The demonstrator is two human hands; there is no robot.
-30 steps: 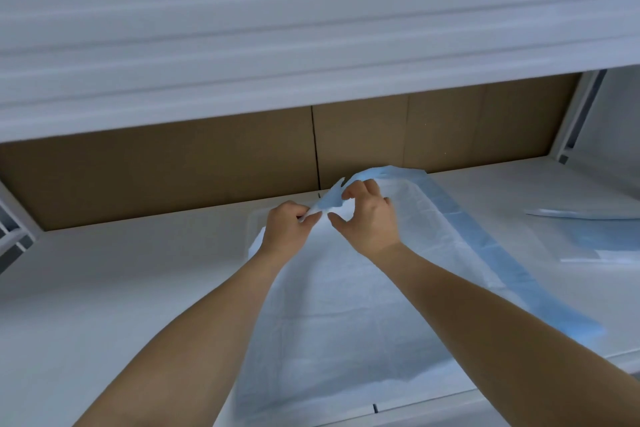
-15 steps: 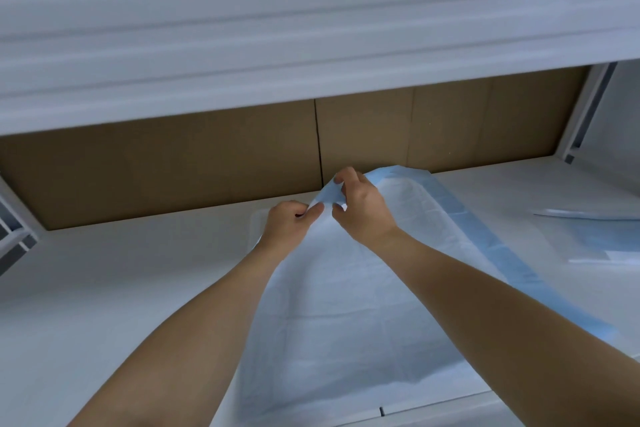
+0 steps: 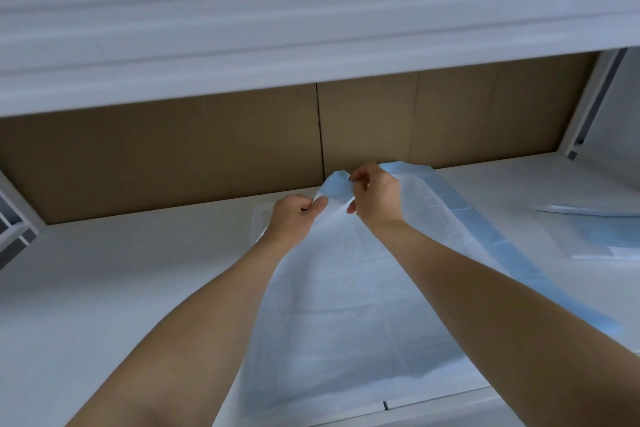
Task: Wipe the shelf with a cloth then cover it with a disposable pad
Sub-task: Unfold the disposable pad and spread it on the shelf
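Observation:
A white disposable pad (image 3: 346,305) with a blue border lies partly unfolded on the white shelf (image 3: 121,288), running from the front edge toward the back. My left hand (image 3: 294,218) pinches a folded layer of the pad near its far end. Just to the right, my right hand (image 3: 375,198) pinches the blue flap and lifts it slightly off the shelf, close to the brown back panel. Both forearms lie over the pad and hide parts of it.
The upper white shelf (image 3: 311,28) overhangs close above. A brown cardboard back panel (image 3: 173,156) closes the rear. A flat plastic wrapper with blue material (image 3: 595,239) lies on the shelf at the right. Metal uprights (image 3: 585,114) stand at both sides.
Both hands have moved a little farther toward the back panel with the pad's far edge, and the right hand has lifted the blue flap higher.

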